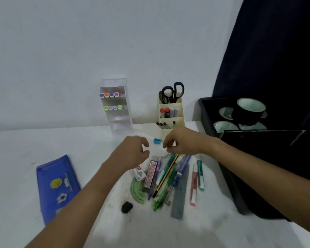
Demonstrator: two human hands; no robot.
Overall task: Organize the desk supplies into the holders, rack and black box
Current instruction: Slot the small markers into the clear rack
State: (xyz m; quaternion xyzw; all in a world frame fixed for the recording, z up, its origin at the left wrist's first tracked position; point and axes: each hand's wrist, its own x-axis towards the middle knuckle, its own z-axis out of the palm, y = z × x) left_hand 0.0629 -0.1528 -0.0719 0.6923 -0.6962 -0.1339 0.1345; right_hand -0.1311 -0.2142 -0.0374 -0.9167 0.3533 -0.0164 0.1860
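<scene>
Supplies (166,178) beside blue tray (56,187)

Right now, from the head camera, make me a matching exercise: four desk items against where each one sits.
Items:
1. scissors
2. tape rolls
3. colored markers
4. blue sharpener

Places:
A. loose on the white table, between the two hands
B. on the shelves of the clear rack
C. in the black box
D. upright in the top slot of the cream holder

Pairs: 1-D, 2-C, 3-B, 4-A
</scene>
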